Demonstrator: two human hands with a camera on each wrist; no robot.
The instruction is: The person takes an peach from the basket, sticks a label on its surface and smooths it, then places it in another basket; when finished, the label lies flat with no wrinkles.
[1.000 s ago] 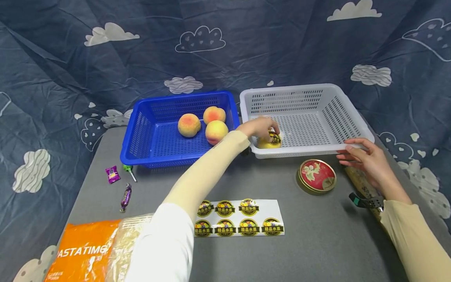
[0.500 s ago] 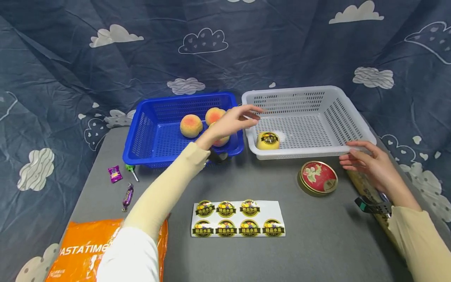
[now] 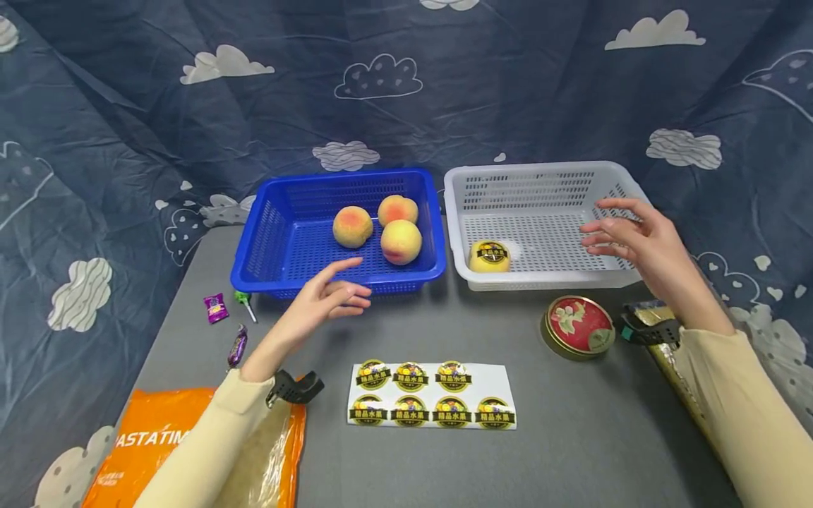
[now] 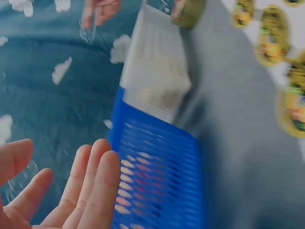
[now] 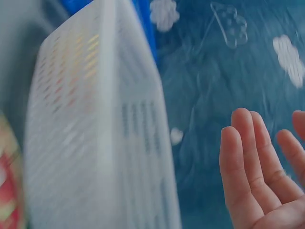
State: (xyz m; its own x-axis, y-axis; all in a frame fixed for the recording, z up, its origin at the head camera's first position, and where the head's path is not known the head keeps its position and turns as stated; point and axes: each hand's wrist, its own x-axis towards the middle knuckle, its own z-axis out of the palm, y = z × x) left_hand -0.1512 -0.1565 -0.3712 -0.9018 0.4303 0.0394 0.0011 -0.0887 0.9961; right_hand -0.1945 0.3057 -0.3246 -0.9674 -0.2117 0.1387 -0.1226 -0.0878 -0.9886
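Observation:
My left hand, fingers loosely bent and holding nothing, hovers near the front rim of the blue basket. Inside that basket lie three peaches. In the left wrist view the fingers are spread beside the basket's wall. My right hand hangs over the right end of the white basket, also holding nothing; its fingers look relaxed in the right wrist view. One yellowish fruit with a round black-and-gold sticker sits in the white basket's front left corner.
A sheet of fruit stickers lies mid-table. A red round tin stands before the white basket. At left are a purple candy packet, a lollipop, a wrapped candy and an orange pasta bag. A gold package lies at right.
My left hand has let go of the stickered fruit in the white basket and swung left and back toward me. My right hand has left the white basket's front rim and risen over it.

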